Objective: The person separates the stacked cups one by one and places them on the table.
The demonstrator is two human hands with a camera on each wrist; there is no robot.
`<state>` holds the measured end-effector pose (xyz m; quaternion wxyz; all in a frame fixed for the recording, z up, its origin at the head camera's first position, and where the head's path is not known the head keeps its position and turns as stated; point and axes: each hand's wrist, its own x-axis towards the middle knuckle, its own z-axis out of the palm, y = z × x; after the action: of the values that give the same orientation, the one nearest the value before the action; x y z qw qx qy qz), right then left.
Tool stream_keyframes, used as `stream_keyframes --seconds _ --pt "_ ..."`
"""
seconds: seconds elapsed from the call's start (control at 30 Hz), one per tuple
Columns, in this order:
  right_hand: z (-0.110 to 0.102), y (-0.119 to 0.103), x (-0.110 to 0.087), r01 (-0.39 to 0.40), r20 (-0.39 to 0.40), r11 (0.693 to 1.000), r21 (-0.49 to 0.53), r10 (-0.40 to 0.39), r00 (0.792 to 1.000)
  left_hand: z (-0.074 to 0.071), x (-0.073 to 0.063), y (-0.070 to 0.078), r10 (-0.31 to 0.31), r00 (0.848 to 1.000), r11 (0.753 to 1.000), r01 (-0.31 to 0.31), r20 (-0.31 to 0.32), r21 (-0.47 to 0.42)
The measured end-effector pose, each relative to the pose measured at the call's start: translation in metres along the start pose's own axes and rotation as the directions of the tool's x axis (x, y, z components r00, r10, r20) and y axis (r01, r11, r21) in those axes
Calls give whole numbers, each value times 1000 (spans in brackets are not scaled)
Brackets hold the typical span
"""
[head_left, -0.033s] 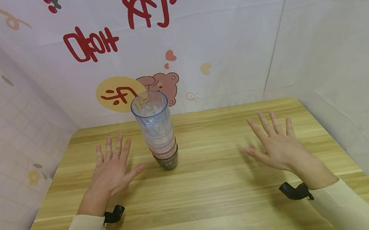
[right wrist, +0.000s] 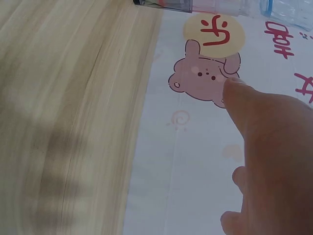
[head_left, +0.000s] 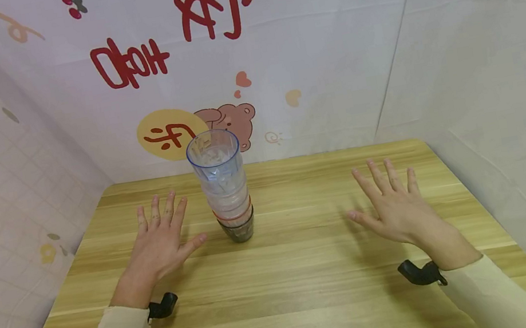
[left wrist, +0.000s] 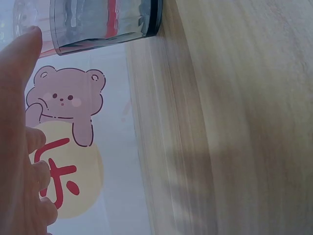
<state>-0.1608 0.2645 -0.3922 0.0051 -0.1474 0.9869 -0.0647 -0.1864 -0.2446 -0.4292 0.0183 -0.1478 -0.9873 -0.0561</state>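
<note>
A tall stack of nested clear plastic cups stands upright on the wooden table, left of the middle. Its top cup has a blue rim; lower down come a red rim and a dark grey cup at the bottom. Just left of the stack is my left hand, fingers spread and thumb pointing at the cups, holding nothing. My right hand is spread the same way, well to the right of the stack, and it too holds nothing. In the left wrist view, the grey bottom cup shows beyond the thumb.
The wooden table meets a white cloth wall at the back, printed with red characters and a pink bear. More pale cloth walls rise on both sides. Each wrist wears a black camera mount.
</note>
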Motion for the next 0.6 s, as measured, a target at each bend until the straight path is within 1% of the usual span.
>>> stream_keyframes --seconds 0.33,0.6 --pt "0 0 -2 2 -9 1000 4 -2 1000 0 -2 2 1 1000 1000 -1 -6 -31" --pt "1 1 -3 11 -26 1000 2 -11 1000 1 -3 2 15 999 999 -16 -31 -40"
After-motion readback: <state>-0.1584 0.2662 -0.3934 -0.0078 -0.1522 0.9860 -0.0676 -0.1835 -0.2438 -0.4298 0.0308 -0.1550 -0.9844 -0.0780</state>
